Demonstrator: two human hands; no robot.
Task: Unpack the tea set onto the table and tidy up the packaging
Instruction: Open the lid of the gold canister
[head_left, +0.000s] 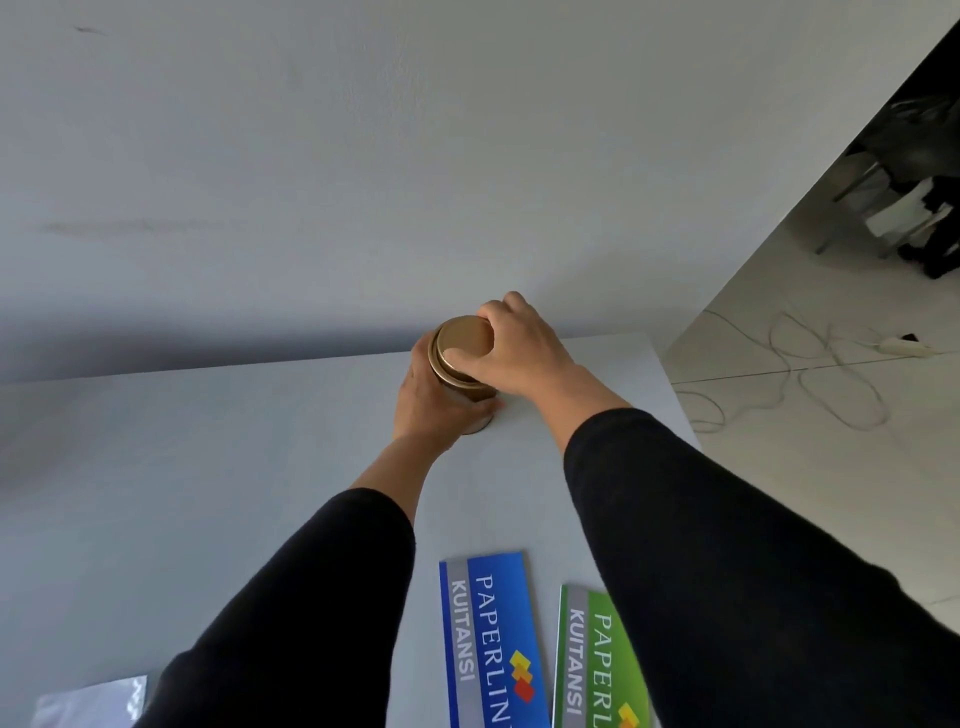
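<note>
We are standing at a pale grey table (234, 467) and reaching forward with both arms in black sleeves (727, 545) toward its far right corner, where a gold-brown tin (460, 364) is standing upright near the wall (363, 156). Our left hand (434, 400) is wrapping round the body of the tin from the left, fingers curling behind it and the thumb lying across its lower front, so that most of the side is hiding under the hand. Our right hand (514, 348) is coming down over the round lid (464, 343), with the thumb pressing on the near rim and the fingers bending over the far rim, gripping the lid from above (whether the lid is sitting fully on the tin or lifting off it, we cannot tell). The base of the tin is showing just below the left thumb and seems to be touching the tabletop. Nearer to us, between our forearms, a blue receipt book (488, 639) printed PAPERLINE KUITANSI is lying flat, and a green receipt book (592, 660) with the same lettering is lying just beside it on the right, partly under our right sleeve. At the bottom left edge a clear plastic wrapper (93, 701) is resting on the table. Off to the right, a white cable (810, 374) is trailing in loops across the light floor (779, 467).
</note>
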